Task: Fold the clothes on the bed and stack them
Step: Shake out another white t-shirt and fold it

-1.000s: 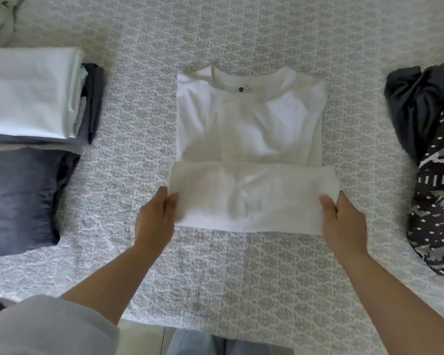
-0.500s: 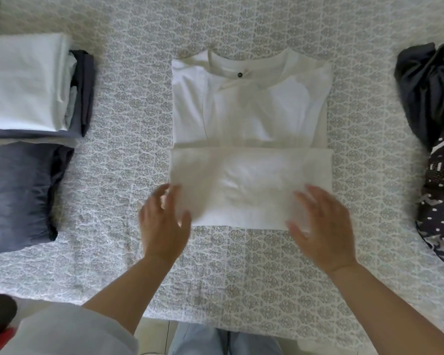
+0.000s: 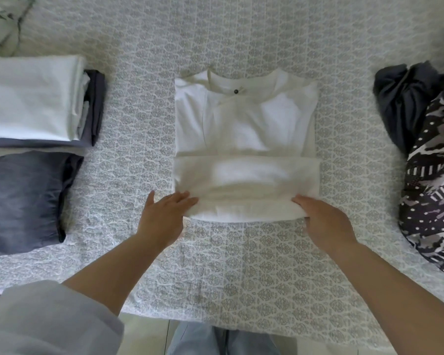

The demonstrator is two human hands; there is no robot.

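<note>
A white shirt (image 3: pixel 244 119) lies flat in the middle of the bed, collar at the far end, its bottom part folded up into a band (image 3: pixel 246 180). My left hand (image 3: pixel 164 219) holds the band's near left corner, with digits lying on top of the cloth and one finger spread out on the bedspread. My right hand (image 3: pixel 323 221) holds the near right corner, thumb on top and the fingers hidden under the fabric. At the left stands a stack of folded clothes (image 3: pixel 34 103), pale on top, with a folded blue-grey garment (image 3: pixel 21 201) in front of it.
A heap of unfolded clothes lies at the right: a dark grey garment (image 3: pixel 405 98) and a black-and-white patterned one (image 3: pixel 436 180). The patterned bedspread (image 3: pixel 241 265) runs to the near edge, where my legs show below it.
A second ago both hands pinched the band's outer corners. They let go, hovered over its near edge, and now hold the near corners again. The camera has also shifted a little.
</note>
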